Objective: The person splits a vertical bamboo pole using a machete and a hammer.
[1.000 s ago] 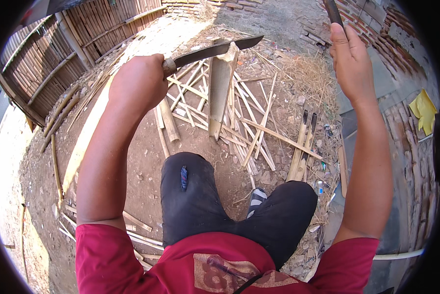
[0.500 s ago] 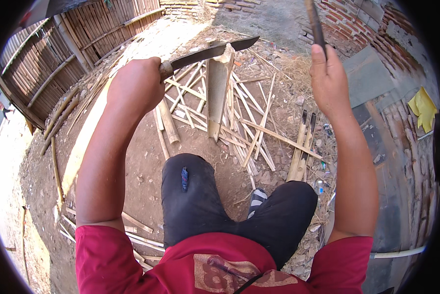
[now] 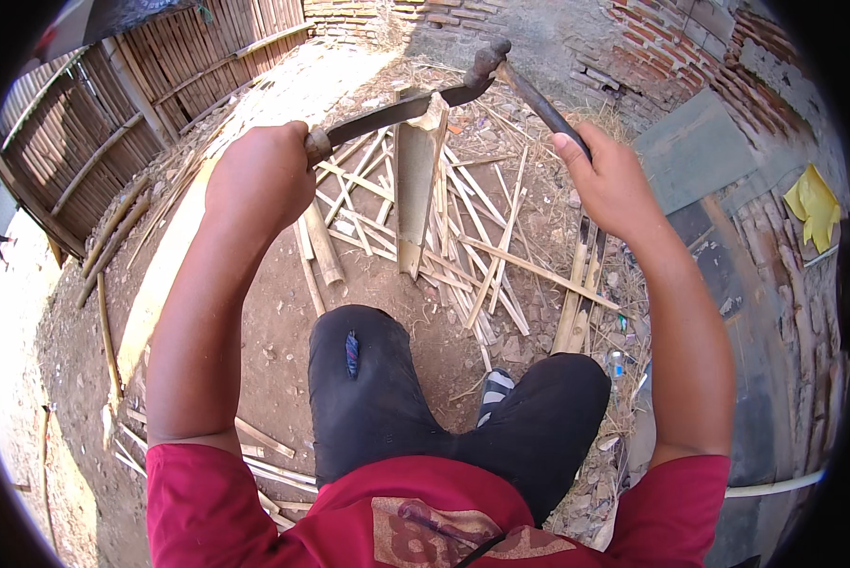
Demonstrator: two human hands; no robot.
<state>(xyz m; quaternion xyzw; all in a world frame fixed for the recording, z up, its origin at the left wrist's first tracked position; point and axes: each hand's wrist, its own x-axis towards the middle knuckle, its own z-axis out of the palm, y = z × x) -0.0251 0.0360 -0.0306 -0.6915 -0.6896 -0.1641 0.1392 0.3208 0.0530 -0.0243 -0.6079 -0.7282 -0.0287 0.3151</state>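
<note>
My left hand is closed round the wooden handle of a machete. Its dark blade lies across the top end of an upright split bamboo piece, which shows its hollow inner side. In my right hand is a hammer, gripped by its dark handle. The hammer's head meets the blade near its tip, on the far right side of the bamboo. How deep the blade sits in the bamboo I cannot tell.
Several thin bamboo strips lie scattered around the upright piece. A bamboo length rests to its left, and split slats lie at the right. A woven bamboo fence stands far left, a brick wall far right.
My right hand has swung the hammer down and left, from raised in the air onto the blade's tip end. The machete and bamboo have hardly shifted.
</note>
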